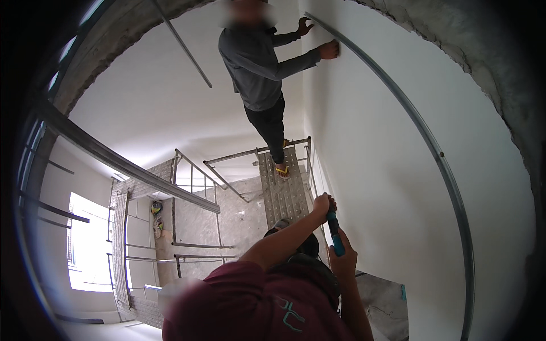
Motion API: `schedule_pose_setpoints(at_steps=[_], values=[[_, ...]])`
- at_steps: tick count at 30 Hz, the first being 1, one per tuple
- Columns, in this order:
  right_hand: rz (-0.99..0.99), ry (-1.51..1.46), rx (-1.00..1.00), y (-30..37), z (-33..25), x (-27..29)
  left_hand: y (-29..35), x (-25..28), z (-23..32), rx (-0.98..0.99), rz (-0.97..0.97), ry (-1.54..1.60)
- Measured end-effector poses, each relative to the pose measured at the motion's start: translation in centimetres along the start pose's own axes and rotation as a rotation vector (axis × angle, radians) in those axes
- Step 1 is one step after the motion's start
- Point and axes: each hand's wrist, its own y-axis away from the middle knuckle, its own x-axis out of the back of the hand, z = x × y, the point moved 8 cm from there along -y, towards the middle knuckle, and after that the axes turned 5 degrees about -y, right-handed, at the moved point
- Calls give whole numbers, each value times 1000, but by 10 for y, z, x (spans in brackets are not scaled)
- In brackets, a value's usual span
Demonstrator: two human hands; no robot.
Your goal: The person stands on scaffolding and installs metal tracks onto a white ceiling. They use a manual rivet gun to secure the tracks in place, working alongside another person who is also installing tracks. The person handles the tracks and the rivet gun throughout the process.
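Observation:
In front of me is a teal-and-black power tool [338,244], long and slim in outline; its exact kind is hard to tell. My right hand [344,260] is closed round its rear part. At the other end, my left hand [322,206] is closed at the tool's tip, fingers curled; anything small between them is hidden. A long grey metal channel [424,128] runs along the white wall to my right. Farther along, a co-worker in a grey shirt [250,62] holds both hands up to that wall, at the channel's far end.
A perforated metal scaffold plank [284,193] runs ahead, with the co-worker standing on it. Scaffold frames [196,170] and a lower plank [120,244] lie to the left, above a concrete floor [227,219]. Metal channels [142,165] hang at upper left. A bright window [91,241] is beyond.

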Motion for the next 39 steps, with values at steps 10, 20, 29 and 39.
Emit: schedule_pose_setpoints(at_steps=[10,20,29,39], values=[[-225,17,107,55,-13,14,31,-2,25,85,-129,23],[-44,-389,18,42,-22,42,229,-138,35,-306,-510,-431],[20,-713,10,56,-38,55,270,-172,37,-221,-749,-377],[22,-582,-150,16,58,130,395,-158,7,-496,-1612,-925]])
